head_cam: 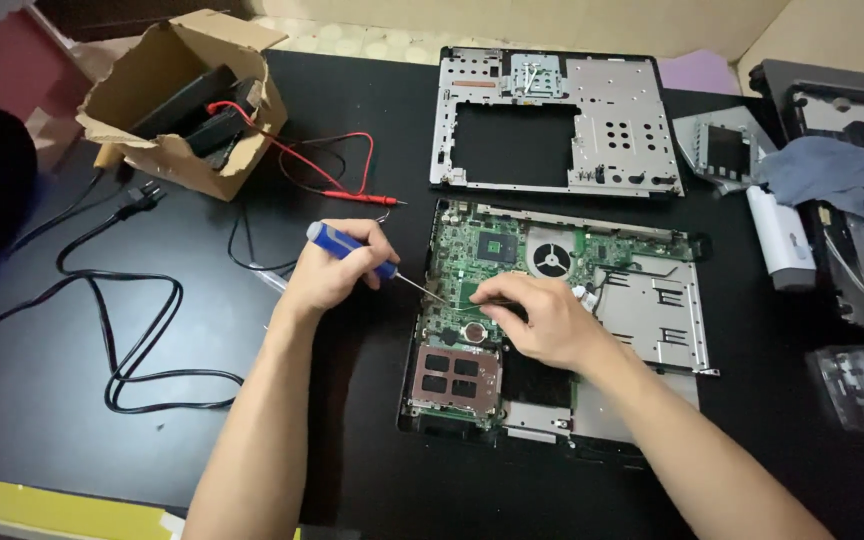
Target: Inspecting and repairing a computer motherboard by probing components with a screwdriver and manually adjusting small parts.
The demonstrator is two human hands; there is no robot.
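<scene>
two hands point(337, 270), one blue-handled screwdriver point(350, 250), one opened laptop base point(562, 320), one detached metal cover point(552, 120), one cardboard box point(187, 100), one black power cord point(132, 330)

Board point(472, 255) under right hand point(542, 320) (hidden)

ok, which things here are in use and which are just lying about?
In use:
left hand holding screwdriver
right hand on green board
laptop base

Lying about:
cardboard box
probe leads
power cable
silver frame
blue cloth
</scene>
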